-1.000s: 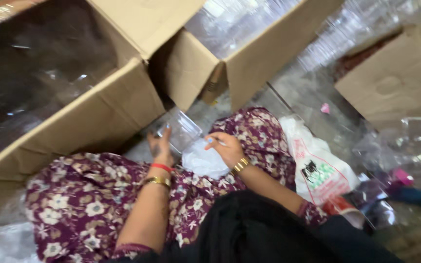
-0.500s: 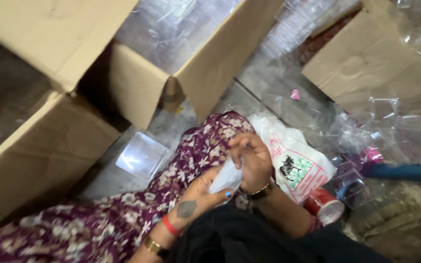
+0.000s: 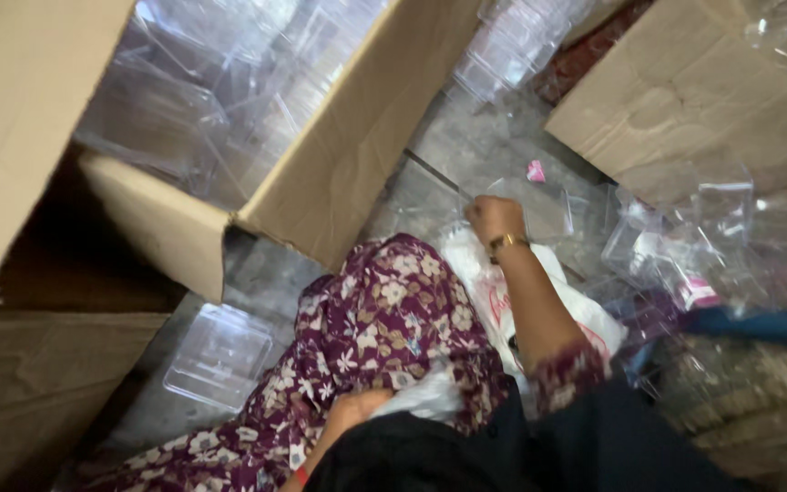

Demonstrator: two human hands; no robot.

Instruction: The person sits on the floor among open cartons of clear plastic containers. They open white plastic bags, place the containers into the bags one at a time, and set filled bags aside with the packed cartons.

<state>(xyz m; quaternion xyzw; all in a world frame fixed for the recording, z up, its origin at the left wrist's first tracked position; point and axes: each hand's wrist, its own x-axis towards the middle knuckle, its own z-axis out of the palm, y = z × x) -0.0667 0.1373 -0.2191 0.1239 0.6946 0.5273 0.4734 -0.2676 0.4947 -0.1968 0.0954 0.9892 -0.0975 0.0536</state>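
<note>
While my right hand reaches out over the grey floor, its fingers are curled around the edge of a clear plastic container, pinching the thin, glossy sheet where it lies just past my knee. My left hand stays low at my lap, pressed against a crumpled white plastic bag; whether those fingers are closed on it I cannot tell. Another clear lidded tray lies flat beside my floral trousers. An open cardboard box, stiff and matte, holds more transparent containers.
</note>
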